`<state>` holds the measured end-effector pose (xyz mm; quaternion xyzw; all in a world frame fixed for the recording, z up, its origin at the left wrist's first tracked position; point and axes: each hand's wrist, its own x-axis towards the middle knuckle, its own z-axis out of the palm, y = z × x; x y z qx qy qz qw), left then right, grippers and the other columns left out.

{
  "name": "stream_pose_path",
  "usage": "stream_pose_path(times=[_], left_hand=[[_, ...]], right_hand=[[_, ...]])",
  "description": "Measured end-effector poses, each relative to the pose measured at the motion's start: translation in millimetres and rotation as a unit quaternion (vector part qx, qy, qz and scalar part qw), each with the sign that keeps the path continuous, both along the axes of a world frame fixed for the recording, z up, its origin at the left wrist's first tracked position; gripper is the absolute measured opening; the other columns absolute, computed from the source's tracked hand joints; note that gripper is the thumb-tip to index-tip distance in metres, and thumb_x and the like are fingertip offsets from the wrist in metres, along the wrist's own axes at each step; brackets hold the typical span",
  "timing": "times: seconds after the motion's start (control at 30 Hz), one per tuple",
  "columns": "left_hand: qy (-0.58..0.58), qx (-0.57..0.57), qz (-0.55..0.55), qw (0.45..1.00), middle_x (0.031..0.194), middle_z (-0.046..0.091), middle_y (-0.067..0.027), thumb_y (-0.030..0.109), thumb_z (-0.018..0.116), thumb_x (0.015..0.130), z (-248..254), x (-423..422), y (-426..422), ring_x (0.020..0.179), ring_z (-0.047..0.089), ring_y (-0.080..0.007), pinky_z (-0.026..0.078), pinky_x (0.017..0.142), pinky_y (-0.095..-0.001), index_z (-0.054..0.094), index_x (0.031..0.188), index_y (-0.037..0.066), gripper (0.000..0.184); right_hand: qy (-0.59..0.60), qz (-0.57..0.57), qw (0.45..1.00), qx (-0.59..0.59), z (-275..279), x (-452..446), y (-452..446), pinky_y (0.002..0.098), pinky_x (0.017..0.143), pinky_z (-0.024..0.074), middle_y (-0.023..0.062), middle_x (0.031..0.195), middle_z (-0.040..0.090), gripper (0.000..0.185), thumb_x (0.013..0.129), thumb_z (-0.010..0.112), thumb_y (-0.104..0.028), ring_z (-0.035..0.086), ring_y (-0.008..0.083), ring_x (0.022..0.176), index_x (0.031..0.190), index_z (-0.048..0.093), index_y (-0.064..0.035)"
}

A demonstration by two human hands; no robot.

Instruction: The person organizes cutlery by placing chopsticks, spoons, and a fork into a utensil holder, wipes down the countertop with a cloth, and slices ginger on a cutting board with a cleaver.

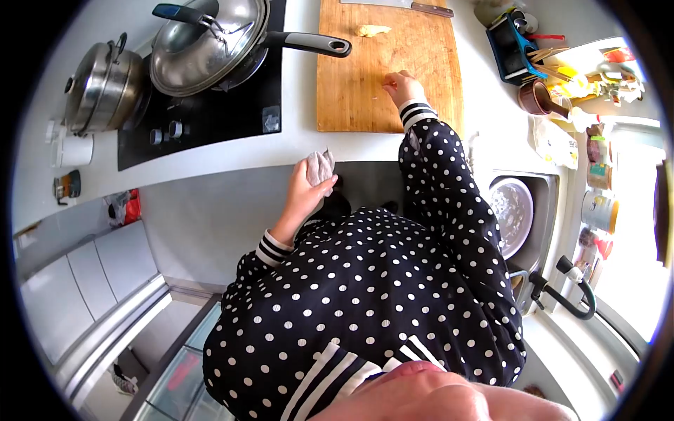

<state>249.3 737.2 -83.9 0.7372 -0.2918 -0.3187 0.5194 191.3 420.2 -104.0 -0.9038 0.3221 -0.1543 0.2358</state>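
Note:
My left hand [302, 196] is closed round a crumpled greyish cloth [321, 170], held in front of the counter's edge. Above the right part of the wooden cutting board [344, 98], my right hand [404, 87] has its fingers curled together; whatever they may hold is too small to make out. A pale yellow piece of ginger [372, 31] lies on the board, up and to the left of that hand. Along the board's far edge rests a knife [379, 3] with a brown handle, its blade partly cut off by the frame.
Left of the board, a lidded frying pan [210, 56] sits on the black hob [196, 133], its handle reaching over the board's edge. A steel pot [105, 88] stands farther left. On the right are a sink with a pale basin [511, 217], a utensil holder [511, 49] and a faucet [583, 295].

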Motion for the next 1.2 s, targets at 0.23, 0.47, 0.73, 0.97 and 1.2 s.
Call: stream_pose_path(times=[0.23, 0.47, 0.73, 0.97, 1.2], left_hand=[[0.106, -0.065, -0.095, 0.988, 0.092, 0.053, -0.0058, 0.004, 0.068, 0.074, -7, 25, -13, 0.075, 0.055, -0.0117, 0.047, 0.06, -0.024, 0.044, 0.109, 0.001, 0.042], [0.19, -0.026, -0.206, 0.96, 0.102, 0.053, -0.0081, 0.0, 0.063, 0.077, 43, -16, -70, 0.081, 0.056, -0.0121, 0.049, 0.064, -0.022, 0.038, 0.121, 0.0, 0.051], [0.101, -0.043, -0.349, 0.931, 0.106, 0.05, -0.0101, 0.005, 0.068, 0.074, 29, -100, -101, 0.094, 0.051, -0.0164, 0.043, 0.081, -0.0283, 0.042, 0.116, -0.003, 0.05], [0.051, -0.038, -0.453, 0.889, 0.103, 0.049, -0.0074, 0.01, 0.07, 0.075, 44, -167, -108, 0.093, 0.049, -0.0151, 0.041, 0.083, -0.0282, 0.043, 0.11, 0.001, 0.046], [0.017, -0.051, -0.433, 0.9, 0.106, 0.049, -0.0085, 0.01, 0.07, 0.075, 39, -191, -98, 0.094, 0.051, -0.0168, 0.043, 0.083, -0.0297, 0.041, 0.115, 0.0, 0.05]], right_hand=[[-0.14, -0.08, 0.967, 0.198, -12, -42, 26, 0.0301, 0.068, 0.0479, 0.008, 0.079, 0.063, 0.012, 0.075, 0.064, -0.013, 0.06, 0.0205, 0.073, 0.085, 0.063, -0.0071], [-0.35, -0.372, 0.781, 0.36, 5, -244, 142, 0.0222, 0.067, 0.0474, 0.0023, 0.077, 0.062, 0.011, 0.082, 0.06, -0.007, 0.057, 0.0088, 0.069, 0.092, 0.062, -0.0043], [-0.206, -0.705, 0.659, -0.16, 64, -474, 302, 0.0265, 0.069, 0.0473, 0.0059, 0.079, 0.064, 0.013, 0.077, 0.065, -0.01, 0.06, 0.0158, 0.073, 0.089, 0.063, -0.0053], [-0.092, -0.789, 0.392, -0.465, 158, -673, 409, 0.0289, 0.062, 0.051, 0.0081, 0.077, 0.066, 0.012, 0.08, 0.064, -0.015, 0.064, 0.0191, 0.069, 0.089, 0.065, -0.0079], [0.153, -0.825, 0.441, -0.32, 68, -797, 437, 0.0391, 0.073, 0.0465, 0.0129, 0.09, 0.063, 0.023, 0.082, 0.056, -0.03, 0.059, 0.0312, 0.081, 0.093, 0.066, -0.0116]])
